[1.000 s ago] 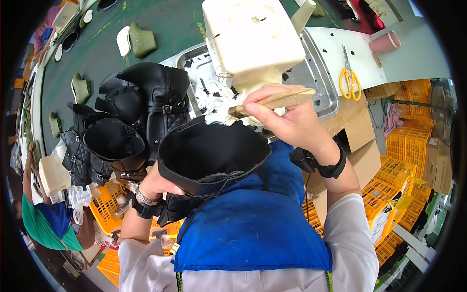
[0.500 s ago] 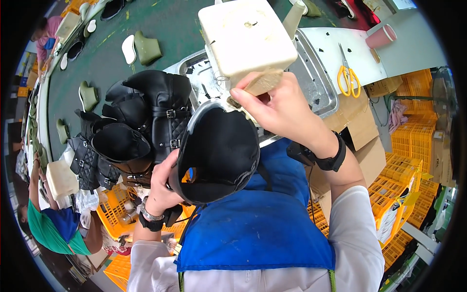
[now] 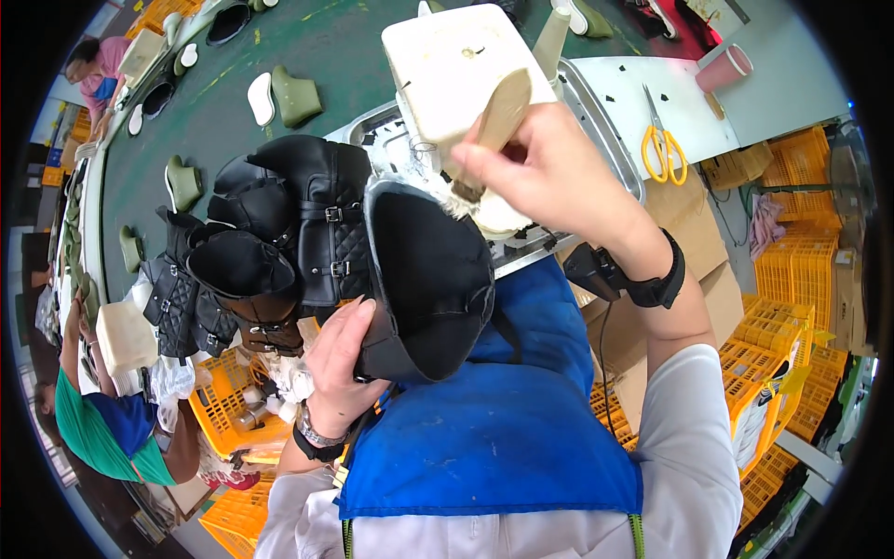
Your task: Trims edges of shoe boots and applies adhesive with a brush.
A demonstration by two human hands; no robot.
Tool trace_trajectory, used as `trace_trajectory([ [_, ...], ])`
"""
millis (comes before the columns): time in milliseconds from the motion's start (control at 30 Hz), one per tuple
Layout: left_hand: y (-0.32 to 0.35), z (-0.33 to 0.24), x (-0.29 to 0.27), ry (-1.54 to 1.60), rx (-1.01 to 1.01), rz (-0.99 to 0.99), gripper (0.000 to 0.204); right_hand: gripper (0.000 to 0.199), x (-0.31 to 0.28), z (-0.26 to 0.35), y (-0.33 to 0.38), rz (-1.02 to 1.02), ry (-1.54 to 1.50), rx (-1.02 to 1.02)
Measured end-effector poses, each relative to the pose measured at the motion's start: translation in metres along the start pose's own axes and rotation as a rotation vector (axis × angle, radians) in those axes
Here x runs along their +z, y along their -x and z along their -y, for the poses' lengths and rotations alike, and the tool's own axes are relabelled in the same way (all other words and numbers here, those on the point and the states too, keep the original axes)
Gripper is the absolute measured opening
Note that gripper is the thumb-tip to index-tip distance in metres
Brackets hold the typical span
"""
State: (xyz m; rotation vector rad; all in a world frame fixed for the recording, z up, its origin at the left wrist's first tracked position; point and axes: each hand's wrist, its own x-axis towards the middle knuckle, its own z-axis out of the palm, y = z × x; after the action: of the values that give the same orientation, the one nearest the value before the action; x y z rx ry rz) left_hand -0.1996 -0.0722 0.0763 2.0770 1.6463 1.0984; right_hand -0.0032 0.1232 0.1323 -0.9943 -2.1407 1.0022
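A black boot [image 3: 433,270] stands in front of me, its wide opening facing up and a pale, wet-looking band along the left part of its rim. My left hand [image 3: 340,359] grips the boot's outer side at the lower left. In my right hand [image 3: 549,172] is a flat wooden-handled brush [image 3: 503,107], pinched between thumb and fingers. Its whitish bristles point down, just off the boot's upper right edge. Behind it sits a cream square container [image 3: 456,56] on a metal tray [image 3: 582,130] scattered with small black scraps.
More black boots [image 3: 326,214] with buckles crowd the left. Yellow-handled scissors [image 3: 663,154] and a pink cup [image 3: 724,68] lie to the right. Green shoe pieces [image 3: 296,98] are on the green belt [image 3: 354,56]. Orange crates [image 3: 792,270] are stacked at right; other people work at left.
The brush has lifted off the rim, its handle swinging more upright. My left hand has shifted its hold, with its fingers now laid along the boot's outside. The boot has tilted slightly.
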Motion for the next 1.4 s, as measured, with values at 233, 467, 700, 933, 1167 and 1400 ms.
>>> trace_trajectory([
  [233,-0.011,-0.009,-0.002,-0.179,0.042,-0.103,0.068,0.017,-0.014,0.007,0.026,0.037,-0.465,0.122],
  [467,-0.011,-0.013,-0.005,-0.171,0.06,-0.074,0.068,0.018,0.003,-0.01,0.02,-0.113,-0.432,0.089],
  [700,-0.017,-0.011,-0.008,-0.185,0.114,-0.061,0.068,0.017,0.012,-0.015,0.006,-0.119,-0.338,0.028],
  [933,-0.023,-0.007,-0.013,-0.376,0.093,-0.126,0.07,0.016,0.011,-0.005,0.021,-0.059,-0.336,-0.142],
  [1167,-0.029,-0.006,-0.007,-0.45,0.044,-0.197,0.07,0.014,0.012,0.01,0.025,-0.113,-0.543,-0.038],
  [1400,-0.029,-0.007,-0.012,-0.442,0.069,-0.239,0.069,0.013,0.032,-0.004,0.031,-0.118,-0.523,0.007],
])
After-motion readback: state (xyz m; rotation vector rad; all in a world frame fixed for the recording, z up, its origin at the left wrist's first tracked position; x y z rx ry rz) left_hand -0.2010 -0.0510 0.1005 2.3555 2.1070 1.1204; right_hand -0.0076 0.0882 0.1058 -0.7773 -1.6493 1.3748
